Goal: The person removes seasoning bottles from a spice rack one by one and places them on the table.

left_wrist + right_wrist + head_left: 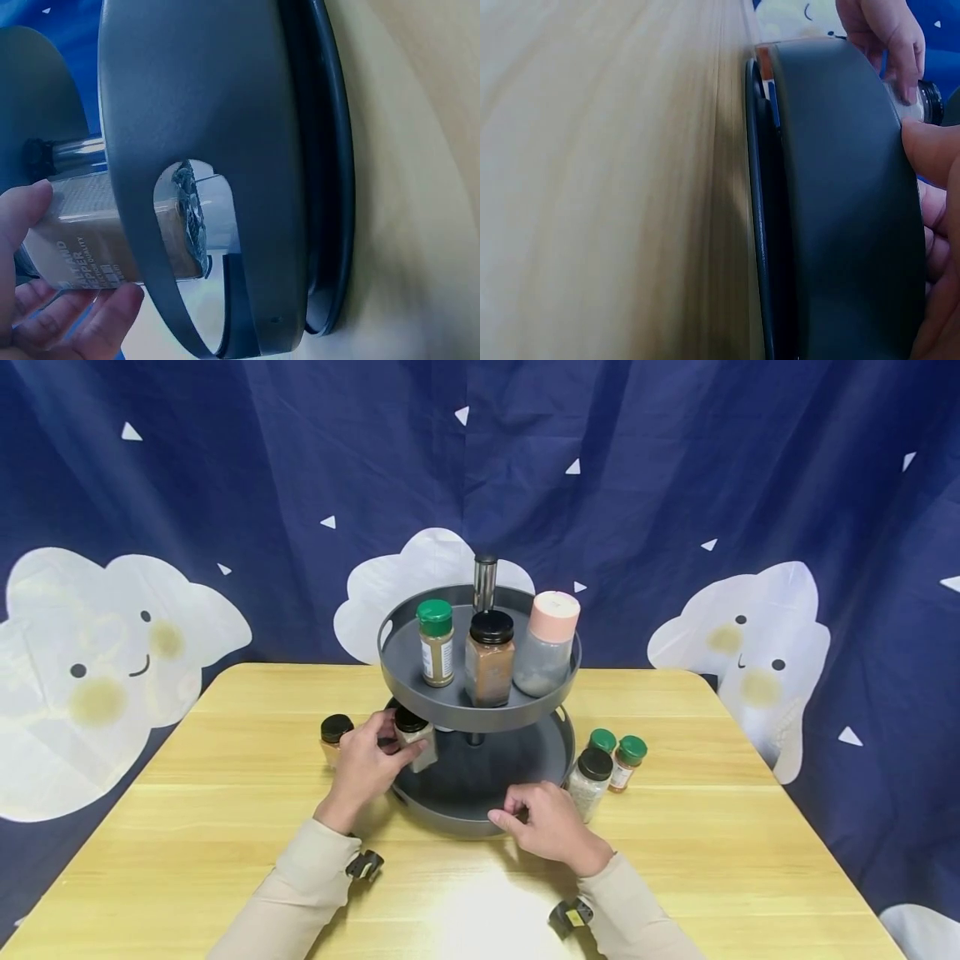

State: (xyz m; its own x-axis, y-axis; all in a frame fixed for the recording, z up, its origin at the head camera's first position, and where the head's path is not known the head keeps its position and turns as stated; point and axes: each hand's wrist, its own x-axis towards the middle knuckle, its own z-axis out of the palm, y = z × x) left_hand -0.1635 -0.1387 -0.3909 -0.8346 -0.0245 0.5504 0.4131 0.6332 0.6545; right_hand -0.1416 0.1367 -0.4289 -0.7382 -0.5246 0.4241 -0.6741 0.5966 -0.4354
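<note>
A spice jar with a black lid and pale contents is in my left hand. Thumb and fingers grip it at the left side of the lower tier of a dark grey two-tier round rack. In the left wrist view, the jar's lower end shows through the rim's handle slot; whether it touches the tray floor I cannot tell. My right hand is at the front right of that tier's rim, fingers loosely curled with nothing seen in them. The right wrist view shows its thumb at the rim's top edge.
Above, the upper tier bears a green-capped bottle, a black-lidded brown jar and a pink-capped bottle. On the table, a black-lidded jar stands left; a black-lidded jar and two green-capped bottles stand right.
</note>
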